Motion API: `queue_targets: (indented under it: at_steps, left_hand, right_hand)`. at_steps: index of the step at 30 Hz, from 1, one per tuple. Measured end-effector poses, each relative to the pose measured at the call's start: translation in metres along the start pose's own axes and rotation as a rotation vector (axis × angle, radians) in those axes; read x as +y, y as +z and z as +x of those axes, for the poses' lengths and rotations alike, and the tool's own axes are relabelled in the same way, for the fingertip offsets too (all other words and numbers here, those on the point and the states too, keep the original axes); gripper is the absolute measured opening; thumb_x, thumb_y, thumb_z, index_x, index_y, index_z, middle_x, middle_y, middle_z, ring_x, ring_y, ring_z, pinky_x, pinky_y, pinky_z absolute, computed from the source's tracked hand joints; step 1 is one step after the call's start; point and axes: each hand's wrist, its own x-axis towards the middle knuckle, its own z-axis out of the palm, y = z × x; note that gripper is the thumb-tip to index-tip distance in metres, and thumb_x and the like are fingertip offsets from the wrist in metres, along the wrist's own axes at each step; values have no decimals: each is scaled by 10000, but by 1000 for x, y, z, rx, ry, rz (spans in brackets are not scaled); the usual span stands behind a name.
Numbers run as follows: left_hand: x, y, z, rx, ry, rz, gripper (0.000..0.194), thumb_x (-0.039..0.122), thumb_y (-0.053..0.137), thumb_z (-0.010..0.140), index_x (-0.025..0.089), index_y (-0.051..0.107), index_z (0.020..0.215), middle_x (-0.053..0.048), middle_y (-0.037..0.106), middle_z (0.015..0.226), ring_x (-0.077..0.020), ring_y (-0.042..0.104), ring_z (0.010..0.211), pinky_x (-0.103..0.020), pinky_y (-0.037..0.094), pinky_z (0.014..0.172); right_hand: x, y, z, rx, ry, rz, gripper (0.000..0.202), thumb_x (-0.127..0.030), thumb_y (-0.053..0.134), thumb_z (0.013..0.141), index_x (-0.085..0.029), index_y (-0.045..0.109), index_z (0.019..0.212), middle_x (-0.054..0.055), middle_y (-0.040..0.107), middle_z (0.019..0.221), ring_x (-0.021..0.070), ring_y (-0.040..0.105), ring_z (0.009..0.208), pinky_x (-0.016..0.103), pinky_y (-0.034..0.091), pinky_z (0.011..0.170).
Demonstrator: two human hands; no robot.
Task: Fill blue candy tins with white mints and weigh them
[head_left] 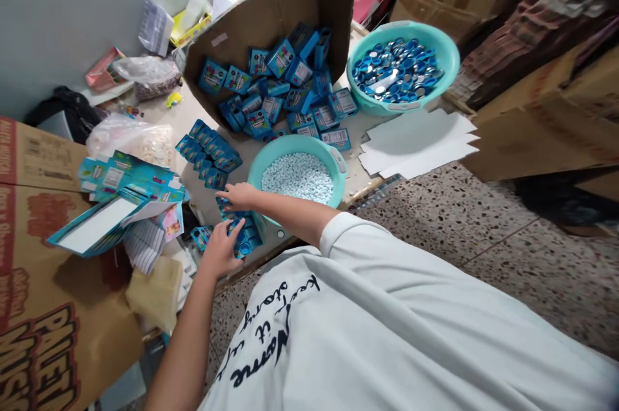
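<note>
A group of small blue containers [248,240] stands in rows near the table's front edge. My left hand [223,248] grips its left side, thumb and fingers curved around the containers. My right hand [240,197] reaches across to the far end of the same group, its fingers bent over the containers there and partly hiding them. Just right of my right hand is a turquoise basin [338,182] filled with small pale-blue pellets [297,177]. Behind the hands stands a second block of blue containers [210,153] in neat rows.
A tipped cardboard box [251,11] holds many blue printed boxes [280,57]. Right of it, another turquoise basin [449,53] contains blue-and-silver pieces and a white scoop. White card sheets [418,143] overhang the table edge. Flattened printed cartons [120,182] and a large carton [43,269] crowd the left.
</note>
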Motion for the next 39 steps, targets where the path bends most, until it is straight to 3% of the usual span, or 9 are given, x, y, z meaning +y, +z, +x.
queue_targets:
  at_steps: [6,15,22,28,31,34,39]
  left_hand:
    - [11,-1,5,9,-32,-46,920,254,752,649,200,466,1522,-192,464,1393,-378,461,1316,-533,425,1124]
    - [16,-2,14,-43,-65,-51,906,238,763,629,222,502,1497,-182,471,1403,-381,460,1329,-539,420,1131]
    - [18,-8,8,-56,-134,-26,840,263,756,665,234,547,1478,-190,480,1439,-399,447,1384,-611,276,1221]
    - [30,0,0,-56,-292,-36,883,188,731,677,227,487,1524,-206,447,1512,-412,425,1429,-631,284,1216]
    - [44,11,4,-72,-379,-36,955,75,714,655,224,435,1557,-234,370,1589,-450,329,1502,-664,295,1200]
    - [57,19,5,-96,-408,-40,996,-12,710,632,294,452,1544,-193,280,1668,-447,227,1556,-642,321,1199]
    - [72,24,-13,-91,-509,-40,793,-5,587,791,303,498,1517,-202,271,1682,-429,289,1539,-617,452,1107]
  right_hand:
    - [5,0,-3,-61,-28,-54,581,-499,495,1012,-260,384,1530,194,539,1407,340,687,1141,423,554,872]
    - [6,-7,-1,-125,-39,-77,596,-529,457,1028,-250,360,1546,212,498,1455,333,673,1171,412,557,892]
    - [3,-9,4,-150,-22,-111,633,-544,444,1029,-235,335,1572,234,522,1420,340,688,1130,430,558,883]
    - [3,-6,7,-166,-17,-112,642,-534,448,1027,-256,306,1588,226,520,1423,337,679,1138,419,556,874]
    - [4,-3,9,-180,-22,-115,640,-547,447,1022,-244,334,1574,235,507,1437,351,666,1157,426,546,887]
    - [5,-1,11,-193,-24,-120,641,-562,431,1023,-239,348,1570,244,489,1456,361,656,1167,432,539,892]
    - [4,2,14,-203,-13,-126,674,-567,407,1028,-243,286,1607,244,476,1471,366,641,1172,443,531,901]
